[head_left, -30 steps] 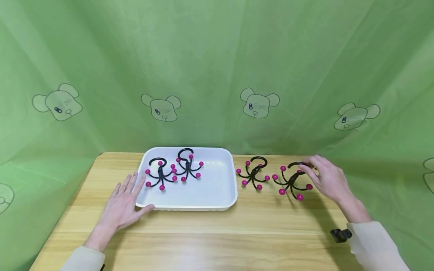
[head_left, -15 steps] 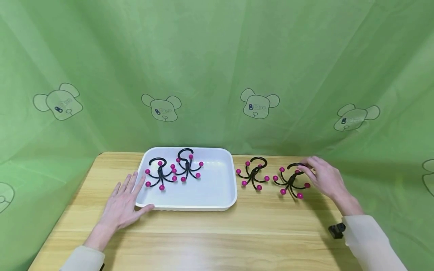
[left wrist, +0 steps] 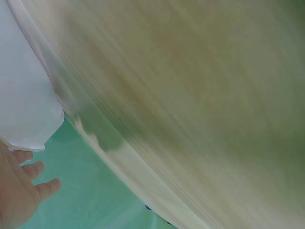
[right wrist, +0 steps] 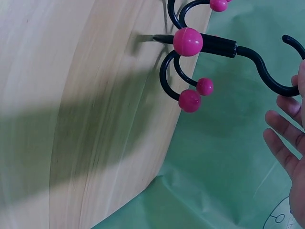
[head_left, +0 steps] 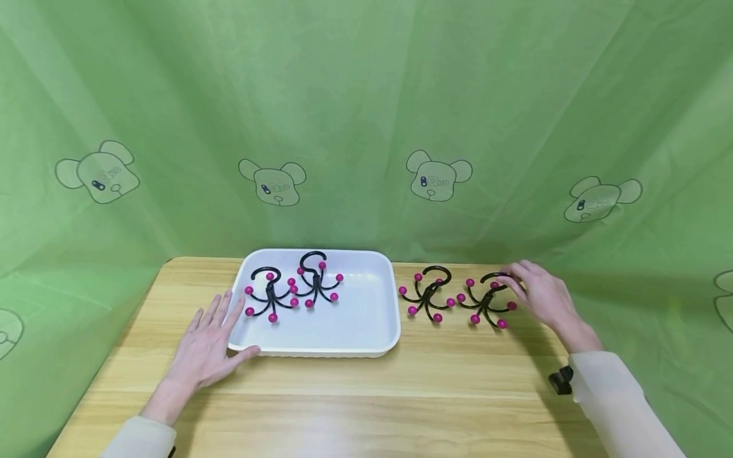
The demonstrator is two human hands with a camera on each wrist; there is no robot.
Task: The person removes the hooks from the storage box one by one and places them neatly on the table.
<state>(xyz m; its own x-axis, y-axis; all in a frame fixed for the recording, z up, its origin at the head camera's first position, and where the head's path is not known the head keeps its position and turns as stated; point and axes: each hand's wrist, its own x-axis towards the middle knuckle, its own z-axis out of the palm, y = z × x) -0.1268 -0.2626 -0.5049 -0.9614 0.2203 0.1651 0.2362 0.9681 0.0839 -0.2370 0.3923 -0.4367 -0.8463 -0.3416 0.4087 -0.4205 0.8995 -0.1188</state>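
Note:
My right hand pinches the curved top of a black multi-arm hook hanger with pink ball tips, at the right of the table. In the right wrist view the same hook hanger reaches from my fingers down to the wood, upright on the table. My left hand lies with straight, spread fingers at the left edge of a white tray, the thumb along its front rim. Inside the tray's left half stand two matching hook hangers, the nearer-left one and one behind it.
Another hook hanger stands on the table between the tray and the held one. The wooden table backs onto a green curtain with bear-head prints, which also hangs at both sides.
My right hand has shifted slightly left with the pinched hook hanger, bringing it nearer to the neighbouring one. My left hand, the tray and the other hook hangers stay put.

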